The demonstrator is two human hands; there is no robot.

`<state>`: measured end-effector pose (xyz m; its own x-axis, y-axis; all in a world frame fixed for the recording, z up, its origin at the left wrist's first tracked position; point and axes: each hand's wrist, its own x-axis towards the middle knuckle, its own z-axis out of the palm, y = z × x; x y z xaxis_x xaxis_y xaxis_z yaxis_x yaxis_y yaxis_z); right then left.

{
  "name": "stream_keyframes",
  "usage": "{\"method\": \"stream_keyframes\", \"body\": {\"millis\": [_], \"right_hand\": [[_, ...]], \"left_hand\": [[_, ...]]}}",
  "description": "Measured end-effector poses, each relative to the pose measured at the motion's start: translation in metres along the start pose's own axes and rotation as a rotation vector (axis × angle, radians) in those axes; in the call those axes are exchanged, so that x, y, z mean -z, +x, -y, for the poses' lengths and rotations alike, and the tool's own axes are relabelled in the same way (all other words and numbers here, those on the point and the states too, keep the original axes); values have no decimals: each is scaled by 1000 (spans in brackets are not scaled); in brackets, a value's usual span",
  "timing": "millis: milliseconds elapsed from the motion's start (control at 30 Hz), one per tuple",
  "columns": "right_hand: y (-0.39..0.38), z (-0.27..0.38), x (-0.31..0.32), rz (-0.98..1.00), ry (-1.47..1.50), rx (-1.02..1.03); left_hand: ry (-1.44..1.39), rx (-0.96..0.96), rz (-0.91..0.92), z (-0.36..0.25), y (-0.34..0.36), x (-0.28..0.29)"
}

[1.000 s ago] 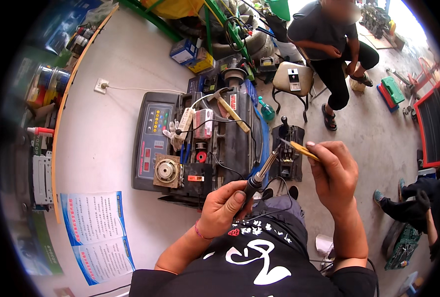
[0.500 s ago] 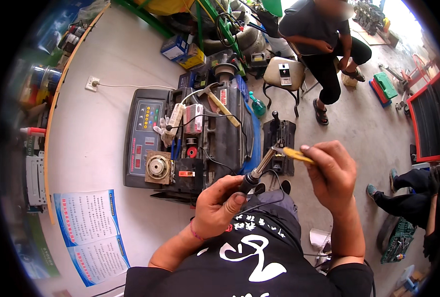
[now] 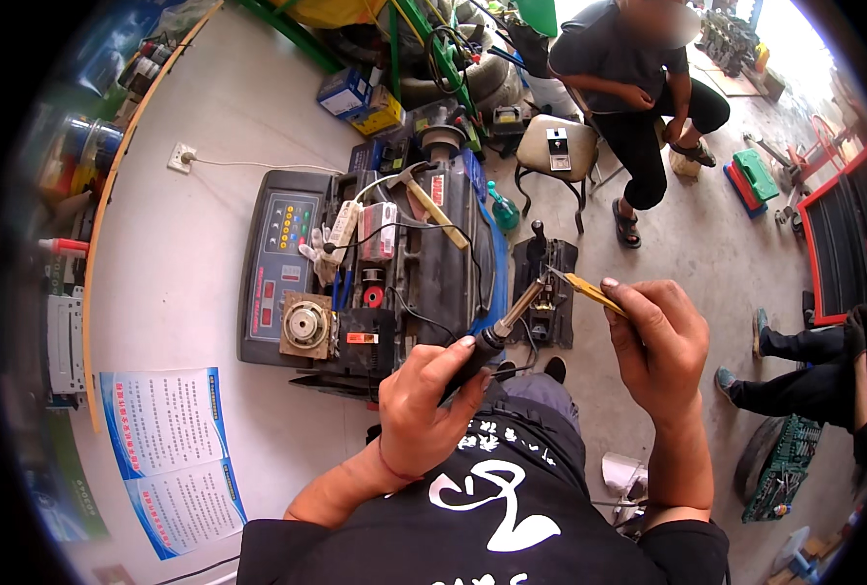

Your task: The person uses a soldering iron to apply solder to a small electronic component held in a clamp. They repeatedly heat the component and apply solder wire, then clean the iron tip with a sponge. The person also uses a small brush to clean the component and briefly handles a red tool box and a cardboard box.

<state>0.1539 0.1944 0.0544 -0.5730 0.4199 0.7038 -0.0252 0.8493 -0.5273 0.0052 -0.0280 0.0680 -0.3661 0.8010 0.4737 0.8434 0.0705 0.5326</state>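
— What does the left hand point(image 3: 423, 405) have?

— It is wrapped around the dark handle of a soldering iron point(image 3: 497, 331), fingers curled tight, thumb along the grip. The metal tip slants up and to the right, out over the knees.

— And the right hand point(image 3: 662, 341)?

— It pinches a pair of yellow tweezers point(image 3: 589, 291) between thumb and fingertips. Their points aim left and come very close to the iron's tip; whether they touch, I cannot tell. If something tiny sits between the points, it is too small to make out.

— Where does all this happen?

— Above the person's lap, just in front of a dark machine point(image 3: 355, 273) on the floor, with a panel of red buttons on its left side. A hammer point(image 3: 428, 200) and a white power strip point(image 3: 341, 226) lie on top of it.

— Anything else around?

— A small black board point(image 3: 542, 292) lies on the floor beneath the tools. Farther back another person point(image 3: 638, 97) sits beside a stool point(image 3: 552, 151), and a blue poster point(image 3: 165, 453) lies at the lower left.
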Motion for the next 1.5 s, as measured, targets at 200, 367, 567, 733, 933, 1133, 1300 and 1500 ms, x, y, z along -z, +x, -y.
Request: {"method": "stream_keyframes", "body": {"millis": [200,367,567,733,933,1133,1300,1500], "right_hand": [[-2,7,5,16,-51,-16],[-5,3,8,-81,-55,-55],[-3,12,11,25,-32,-38],[-6,10,11,0,-17,-92],[-13,9,11,93,960,-1054],[-10,12,8,355,1343,-1119],[-7,12,16,350,1423,-1092],[-20,7,-1,36,1088,-913]], "left_hand": [[269,-133,-19,-4,-1,3],[334,-160,-24,-5,-2,7],[339,-156,-2,-9,2,9],[321,-181,4,-5,0,9],[-691,480,210,-7,-6,9],[-794,551,236,1,-3,5],[-821,645,232,4,-4,0],[-1259,841,172,11,-3,3]]}}
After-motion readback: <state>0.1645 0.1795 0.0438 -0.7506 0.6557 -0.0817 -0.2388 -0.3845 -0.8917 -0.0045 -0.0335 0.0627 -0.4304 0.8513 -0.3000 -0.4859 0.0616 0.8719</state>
